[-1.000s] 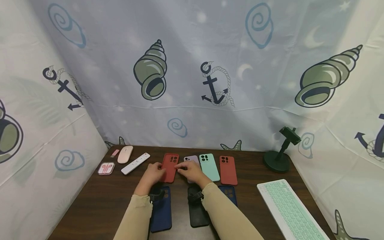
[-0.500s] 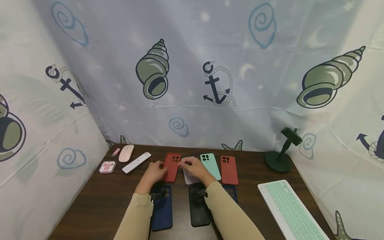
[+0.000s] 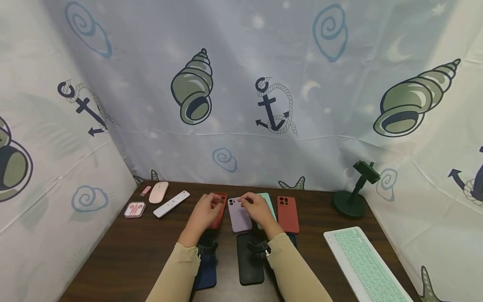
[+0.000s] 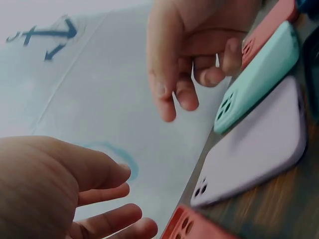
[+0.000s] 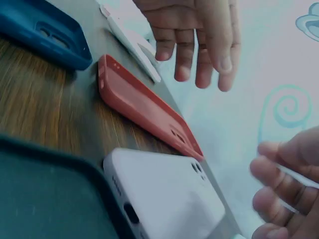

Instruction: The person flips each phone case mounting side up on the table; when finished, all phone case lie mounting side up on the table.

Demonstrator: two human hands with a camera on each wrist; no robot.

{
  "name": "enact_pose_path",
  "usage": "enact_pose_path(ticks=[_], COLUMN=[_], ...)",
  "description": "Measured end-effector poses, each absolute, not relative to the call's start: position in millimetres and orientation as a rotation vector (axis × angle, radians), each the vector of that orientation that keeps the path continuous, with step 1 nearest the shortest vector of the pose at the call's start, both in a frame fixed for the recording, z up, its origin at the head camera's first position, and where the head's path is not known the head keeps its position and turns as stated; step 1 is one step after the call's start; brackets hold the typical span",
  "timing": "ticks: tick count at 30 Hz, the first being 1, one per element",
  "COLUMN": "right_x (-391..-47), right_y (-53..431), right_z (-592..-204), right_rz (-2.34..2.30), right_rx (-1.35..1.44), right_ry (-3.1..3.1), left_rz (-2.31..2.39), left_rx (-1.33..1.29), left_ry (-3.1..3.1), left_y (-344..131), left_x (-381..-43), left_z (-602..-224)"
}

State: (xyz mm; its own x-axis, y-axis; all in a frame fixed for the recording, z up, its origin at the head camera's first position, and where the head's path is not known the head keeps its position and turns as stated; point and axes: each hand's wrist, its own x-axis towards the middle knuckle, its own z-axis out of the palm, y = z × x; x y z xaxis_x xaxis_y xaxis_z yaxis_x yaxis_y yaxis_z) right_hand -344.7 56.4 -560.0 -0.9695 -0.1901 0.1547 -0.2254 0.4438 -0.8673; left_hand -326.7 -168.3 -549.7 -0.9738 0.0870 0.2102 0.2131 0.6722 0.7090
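Note:
A lavender phone case (image 3: 240, 218) lies back side up between the two hands, in the back row of cases. My left hand (image 3: 205, 212) is raised above the red phone case (image 3: 217, 218) on the left and partly hides it. Over the mint phone case (image 3: 267, 201) my right hand (image 3: 259, 211) hovers beside the lavender case. In the left wrist view, the fingers (image 4: 167, 89) of the right hand are loosely bent and hold nothing. The right wrist view has the left hand's fingers (image 5: 182, 55) relaxed, apart from the red case (image 5: 144, 104).
A black case (image 3: 249, 264), a blue case (image 3: 206, 272) and another red case (image 3: 288, 214) lie nearby. Left are a white remote (image 3: 171, 204), a mouse (image 3: 158, 193) and boxed earphones (image 3: 134, 209). A keyboard (image 3: 366, 260) and a dark green stand (image 3: 351, 203) are on the right.
My left hand has moved right and up, off the red case's left edge to above it. My right hand has shifted right, uncovering the lavender case, which now lies straighter and closer to the red case.

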Motion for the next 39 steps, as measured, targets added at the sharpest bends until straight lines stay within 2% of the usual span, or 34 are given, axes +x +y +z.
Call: enact_pose_path(ticks=[13,33,39], right_x=[-323.4,-308.3,-307.7], right_y=[91.3,77.4,75.1], right_z=[-576.4,-592.3,-593.3], right_rz=[1.452,0.983,0.978], right_rx=[0.204,0.317,0.294], right_ry=[-2.732,-2.811,-2.830], left_rz=[-1.103,-1.008,-1.013], left_rx=[-0.497,-0.517,-0.496], left_ry=[-2.784,-2.934,-2.948], left_y=[-125.0,-116.5,-116.7], left_x=[-313.2,-309.2,-308.6], left_z=[-568.4,-576.1,-575.5])
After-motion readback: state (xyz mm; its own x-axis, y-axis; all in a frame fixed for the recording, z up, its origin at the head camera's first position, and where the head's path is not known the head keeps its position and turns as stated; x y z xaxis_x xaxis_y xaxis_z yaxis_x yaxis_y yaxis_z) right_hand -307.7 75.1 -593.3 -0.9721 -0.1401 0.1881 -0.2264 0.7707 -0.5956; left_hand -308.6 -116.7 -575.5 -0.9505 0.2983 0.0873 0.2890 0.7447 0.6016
